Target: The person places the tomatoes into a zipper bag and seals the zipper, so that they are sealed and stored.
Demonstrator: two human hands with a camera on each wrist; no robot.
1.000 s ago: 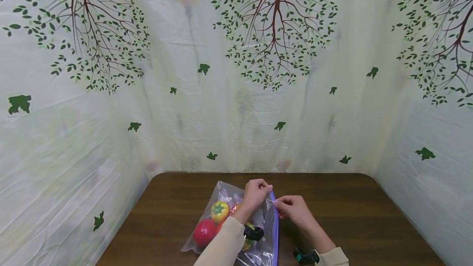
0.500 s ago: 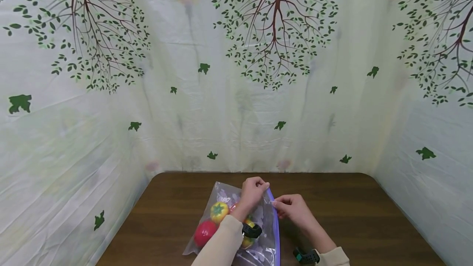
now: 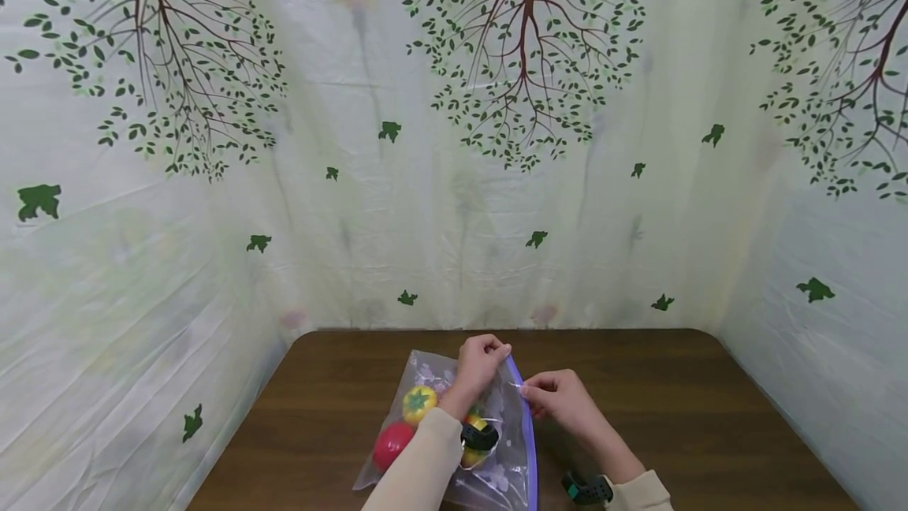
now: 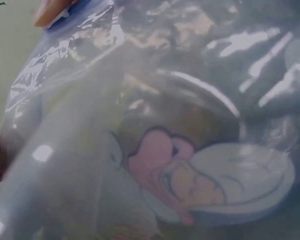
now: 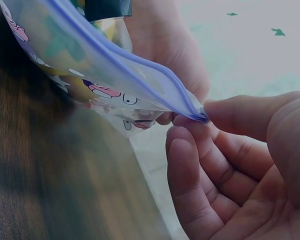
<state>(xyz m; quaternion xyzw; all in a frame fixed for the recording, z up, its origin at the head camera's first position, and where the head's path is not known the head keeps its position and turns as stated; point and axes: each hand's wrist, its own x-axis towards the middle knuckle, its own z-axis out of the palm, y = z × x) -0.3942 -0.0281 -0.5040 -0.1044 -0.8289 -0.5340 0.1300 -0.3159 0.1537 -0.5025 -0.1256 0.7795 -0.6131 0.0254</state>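
A clear plastic zip bag point(image 3: 530, 456) with a blue-purple zip edge lies on the table, cartoon figures printed on it. Inside show a red round piece point(image 3: 392, 446), a yellow one with a green star-shaped top point(image 3: 420, 402) and another yellowish piece point(image 3: 474, 457), partly behind the left wrist. My left hand point(image 3: 479, 363) reaches across the bag and grips the far end of its zip edge. Just nearer along that edge, my right hand point(image 3: 563, 400) pinches the zip between thumb and index finger. Close up, the zip strips point(image 5: 155, 77) look parted, meeting at the pinch.
The brown wooden table point(image 3: 674, 416) extends to both sides of the bag. A white curtain point(image 3: 454, 259) printed with trees and leaves hangs behind it and along the sides. Each wrist wears a black band point(image 3: 587, 489).
My left hand has shifted a little left and away, drawing the zip's far end with it. My right hand keeps its pinch and has moved only slightly left.
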